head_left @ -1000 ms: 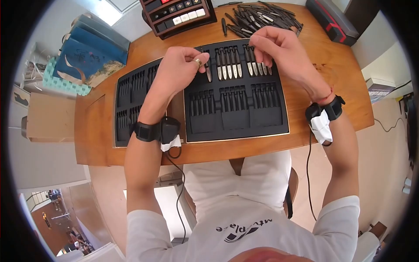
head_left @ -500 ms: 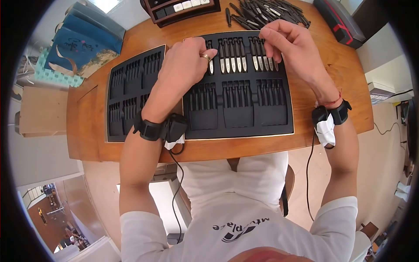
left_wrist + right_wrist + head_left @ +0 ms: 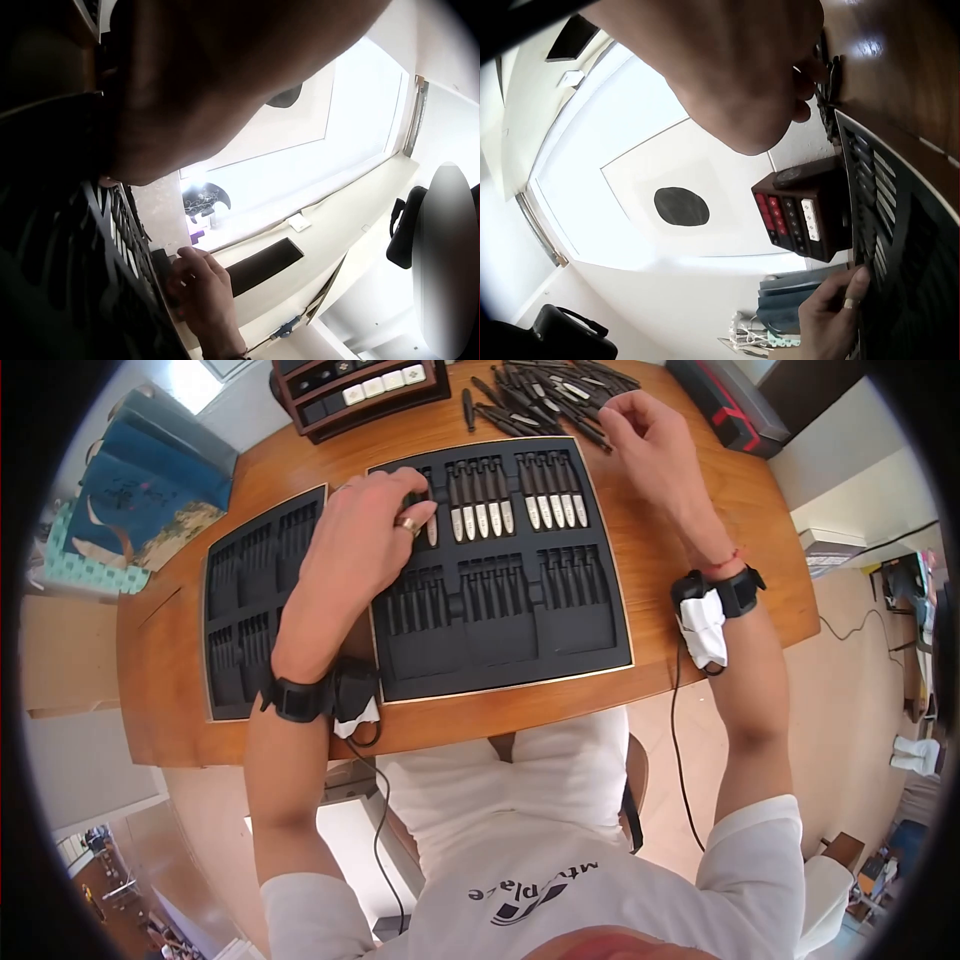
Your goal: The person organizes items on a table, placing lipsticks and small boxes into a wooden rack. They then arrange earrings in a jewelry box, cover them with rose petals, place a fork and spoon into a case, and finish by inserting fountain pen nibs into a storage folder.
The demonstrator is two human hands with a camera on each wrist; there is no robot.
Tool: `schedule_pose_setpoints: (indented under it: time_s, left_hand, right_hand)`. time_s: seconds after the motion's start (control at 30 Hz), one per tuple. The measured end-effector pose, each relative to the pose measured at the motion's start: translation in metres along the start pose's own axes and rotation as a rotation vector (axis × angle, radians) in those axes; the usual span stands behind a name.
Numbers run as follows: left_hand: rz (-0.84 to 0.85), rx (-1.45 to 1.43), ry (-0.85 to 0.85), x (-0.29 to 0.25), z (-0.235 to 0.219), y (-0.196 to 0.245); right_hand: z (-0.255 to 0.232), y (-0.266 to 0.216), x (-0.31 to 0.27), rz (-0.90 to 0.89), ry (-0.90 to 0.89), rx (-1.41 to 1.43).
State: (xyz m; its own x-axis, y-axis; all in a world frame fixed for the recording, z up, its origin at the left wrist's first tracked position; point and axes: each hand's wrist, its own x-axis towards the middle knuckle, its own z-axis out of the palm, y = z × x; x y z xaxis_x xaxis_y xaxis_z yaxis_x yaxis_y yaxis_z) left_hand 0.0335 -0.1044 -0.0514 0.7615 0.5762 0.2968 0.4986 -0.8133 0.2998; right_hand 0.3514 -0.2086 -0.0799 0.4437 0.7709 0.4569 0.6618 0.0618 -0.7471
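Observation:
In the head view, my left hand (image 3: 350, 550) bends over the upper left compartment of the right black tray (image 3: 500, 675), thumb beside a dark pen-shaped piece with a silver end (image 3: 432, 525). What its fingertips touch is hidden. Two compartments to the right hold rows of similar pieces (image 3: 482, 500), silver ends toward me. The lower row has empty moulded slots. My right hand (image 3: 660, 465) hovers beyond the tray's upper right corner, fingers loosely bent, beside a heap of dark pieces (image 3: 545, 395); nothing shows in it.
A second black tray (image 3: 232, 660) lies on the left, partly behind my left forearm. Behind the trays stands a dark wooden rack (image 3: 375, 410) with white keys. A blue bag (image 3: 140, 490) is at the back left, and a long dark box (image 3: 725, 405) at the back right.
My right hand has moved from above the tray's upper right compartment out toward the heap, uncovering that row. My left hand stays over the upper left compartment. The head view has shifted.

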Motion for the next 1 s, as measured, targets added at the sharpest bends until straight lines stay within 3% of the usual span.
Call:
schedule_pose_setpoints:
  time_s: [0.13,0.2,0.27,0.37,0.47,0.6,0.63,0.7,0.77,0.83,0.93,1.0]
  left_hand:
    - [0.101,-0.028,0.058,0.000,0.010,-0.012]
    - [0.063,-0.014,-0.035,-0.001,0.003,-0.008]
    - [0.044,-0.065,-0.060,-0.003,0.001,-0.012]
    - [0.007,-0.127,-0.128,-0.001,-0.007,-0.013]
    - [-0.017,-0.132,-0.167,-0.002,-0.009,-0.009]
    - [0.015,-0.142,-0.112,-0.005,-0.004,-0.013]
    - [0.011,-0.135,-0.109,-0.005,-0.003,-0.015]
    - [0.037,-0.158,-0.096,-0.006,-0.001,-0.018]
    - [0.042,-0.170,-0.091,-0.006,-0.002,-0.020]
    - [0.048,-0.184,-0.090,-0.005,-0.005,-0.019]
    - [-0.043,-0.284,0.023,-0.001,-0.016,-0.003]
    - [0.116,-0.306,0.265,0.001,-0.021,0.008]
  right_hand:
    - [-0.014,0.015,0.004,0.020,0.003,-0.229]
    - [-0.016,0.013,0.006,0.028,-0.001,-0.303]
    - [-0.017,0.008,0.004,0.108,-0.140,-0.320]
    - [-0.012,0.000,-0.003,0.125,-0.210,-0.381]
    - [-0.008,0.019,-0.004,-0.025,-0.207,-0.433]
    - [-0.010,0.026,-0.001,-0.063,-0.203,-0.407]
    - [-0.013,0.025,-0.001,0.008,-0.197,-0.345]
    - [-0.014,0.012,0.000,0.074,-0.191,-0.281]
    - [-0.014,-0.005,0.001,0.108,-0.049,-0.184]
    - [-0.012,-0.025,-0.003,0.041,-0.036,-0.101]
    - [-0.005,-0.066,-0.019,-0.006,-0.056,0.062]
    - [0.001,-0.071,-0.027,-0.048,-0.132,0.140]
